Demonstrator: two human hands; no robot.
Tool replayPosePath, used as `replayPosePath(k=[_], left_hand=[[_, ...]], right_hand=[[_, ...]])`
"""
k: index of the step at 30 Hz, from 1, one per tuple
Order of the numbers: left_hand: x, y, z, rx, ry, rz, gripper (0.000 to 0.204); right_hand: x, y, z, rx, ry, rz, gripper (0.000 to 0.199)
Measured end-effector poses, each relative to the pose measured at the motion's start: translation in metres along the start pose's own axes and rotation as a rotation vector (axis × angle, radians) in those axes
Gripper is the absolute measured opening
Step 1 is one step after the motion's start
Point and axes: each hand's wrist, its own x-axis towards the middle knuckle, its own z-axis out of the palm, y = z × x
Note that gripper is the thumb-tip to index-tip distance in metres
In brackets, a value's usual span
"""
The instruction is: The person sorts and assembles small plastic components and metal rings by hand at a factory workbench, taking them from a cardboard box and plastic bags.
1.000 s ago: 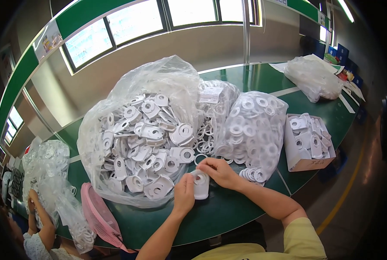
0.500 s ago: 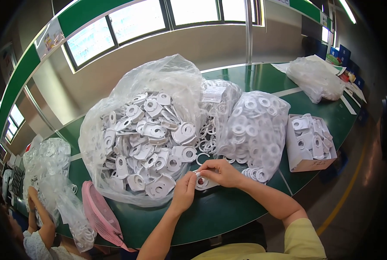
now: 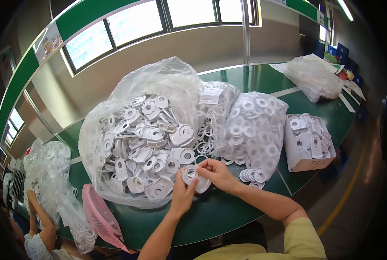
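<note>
In front of me both hands have hold of a white plastic plate with a round opening (image 3: 204,185), tilted above the green table. My left hand (image 3: 182,198) grips its left side, thumb across the face. Closed at the upper right edge, my right hand (image 3: 220,177) pinches the same plate. A white ring shape (image 3: 189,171) shows around the opening; whether it is a separate part I cannot tell. Just beyond my fingers a loose white ring (image 3: 201,159) lies on the table. The large clear bag (image 3: 91,143) beside my left hand is full of similar white plates (image 3: 158,186).
A clear bag of white rings (image 3: 256,125) stands right of centre, with loose rings (image 3: 252,176) at its mouth. Farther right is a carton (image 3: 310,165) of white plates. A pink mesh pouch (image 3: 100,214) lies left. At far left a co-worker's hands (image 3: 33,201) are by another bag.
The plate has been turned so its face and round opening show more. My left thumb now lies across it, and my right hand has shifted slightly left.
</note>
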Motion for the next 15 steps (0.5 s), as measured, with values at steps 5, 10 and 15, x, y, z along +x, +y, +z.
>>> replayPosePath(k=[5,10,15], left_hand=[[-0.004,0.005,0.007,0.22,-0.047,0.133,0.048],[-0.005,0.006,0.003,0.252,-0.154,0.062,0.045],[0.002,-0.012,-0.006,0.042,-0.186,0.029,0.046]], right_hand=[[0.001,0.008,-0.003,-0.006,0.129,0.042,0.019],[-0.005,0.002,-0.003,-0.482,0.137,-0.046,0.025],[0.003,-0.009,-0.017,-0.405,-0.066,-0.083,0.025]])
